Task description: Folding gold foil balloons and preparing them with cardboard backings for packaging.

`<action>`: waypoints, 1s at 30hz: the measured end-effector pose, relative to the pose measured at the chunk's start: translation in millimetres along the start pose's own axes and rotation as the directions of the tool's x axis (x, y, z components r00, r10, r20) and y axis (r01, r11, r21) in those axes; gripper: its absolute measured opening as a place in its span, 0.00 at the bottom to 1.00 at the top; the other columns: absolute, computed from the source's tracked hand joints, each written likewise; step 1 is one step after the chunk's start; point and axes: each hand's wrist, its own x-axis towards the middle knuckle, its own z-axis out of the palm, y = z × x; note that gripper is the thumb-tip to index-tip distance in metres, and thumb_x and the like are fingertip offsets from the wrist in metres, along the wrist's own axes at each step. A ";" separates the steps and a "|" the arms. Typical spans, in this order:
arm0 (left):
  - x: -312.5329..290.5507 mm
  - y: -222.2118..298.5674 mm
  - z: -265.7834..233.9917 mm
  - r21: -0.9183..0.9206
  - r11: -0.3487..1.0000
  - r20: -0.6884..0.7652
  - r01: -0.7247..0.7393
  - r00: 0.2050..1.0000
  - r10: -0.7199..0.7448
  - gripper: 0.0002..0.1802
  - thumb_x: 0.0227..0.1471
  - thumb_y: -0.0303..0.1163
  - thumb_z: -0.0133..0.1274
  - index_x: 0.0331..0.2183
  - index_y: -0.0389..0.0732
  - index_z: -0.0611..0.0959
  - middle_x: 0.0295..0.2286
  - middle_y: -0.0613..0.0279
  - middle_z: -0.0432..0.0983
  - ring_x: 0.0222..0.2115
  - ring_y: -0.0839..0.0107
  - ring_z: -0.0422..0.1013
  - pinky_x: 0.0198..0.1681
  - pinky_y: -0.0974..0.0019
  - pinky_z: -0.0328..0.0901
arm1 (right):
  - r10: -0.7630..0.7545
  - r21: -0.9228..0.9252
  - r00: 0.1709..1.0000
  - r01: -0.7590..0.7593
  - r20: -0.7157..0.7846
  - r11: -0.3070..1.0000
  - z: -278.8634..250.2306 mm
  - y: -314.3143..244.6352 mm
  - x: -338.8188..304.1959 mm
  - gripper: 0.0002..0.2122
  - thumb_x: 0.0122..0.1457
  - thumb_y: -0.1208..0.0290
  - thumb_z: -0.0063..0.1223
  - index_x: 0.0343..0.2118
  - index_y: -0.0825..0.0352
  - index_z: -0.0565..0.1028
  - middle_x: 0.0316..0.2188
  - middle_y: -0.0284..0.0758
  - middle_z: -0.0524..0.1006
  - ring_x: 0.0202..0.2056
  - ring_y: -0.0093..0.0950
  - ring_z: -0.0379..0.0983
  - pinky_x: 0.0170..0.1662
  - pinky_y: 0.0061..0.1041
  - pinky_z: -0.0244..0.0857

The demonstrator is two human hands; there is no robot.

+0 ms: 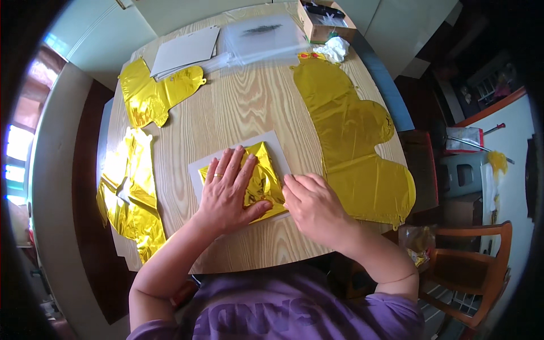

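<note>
A gold foil balloon [262,162], folded into a flat packet, lies on a pale grey card [195,174] near the middle of the table. My left hand [225,190] is spread flat on the foil, fingers pointing away from me, pressing on its left part. At the right edge of the packet and card my right hand [310,203] is closed, with its fingers curled under. What those fingers grip, if anything, is hidden. The foil looks wrinkled and shiny between both hands.
Flat gold foil balloons lie around: a large one [351,147] at right, others at far left [150,93] and near left [131,192]. Grey cards [187,51], clear plastic bags [260,39], a cardboard box [326,25] and crumpled white tissue [335,49] sit along the table's far side.
</note>
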 end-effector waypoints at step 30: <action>-62.3 -60.2 2.2 -0.004 0.998 -0.125 -0.068 0.990 0.067 0.59 0.52 0.71 0.43 0.63 0.26 0.56 0.64 0.34 0.50 0.67 0.44 0.44 0.68 0.44 0.38 | 0.309 -0.077 0.936 -0.300 0.167 0.951 51.5 -35.5 42.3 0.40 0.66 0.46 0.39 0.69 0.74 0.45 0.70 0.52 0.42 0.71 0.48 0.35 0.70 0.51 0.23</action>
